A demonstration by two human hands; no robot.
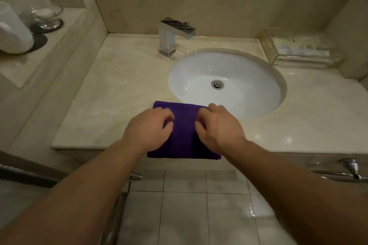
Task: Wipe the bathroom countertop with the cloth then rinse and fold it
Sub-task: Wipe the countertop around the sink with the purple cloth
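A purple cloth lies folded into a rectangle on the beige marble countertop, at its front edge just before the sink. Its near end hangs slightly over the edge. My left hand rests on the cloth's left side with fingers curled down onto the fabric. My right hand sits on the right side, fingers likewise curled onto it. Whether either hand pinches the fabric is not visible.
A white oval sink is set in the counter, with a square chrome faucet behind it. A clear tray stands at the back right. A glass dish and white container sit on the left ledge. Tiled floor lies below.
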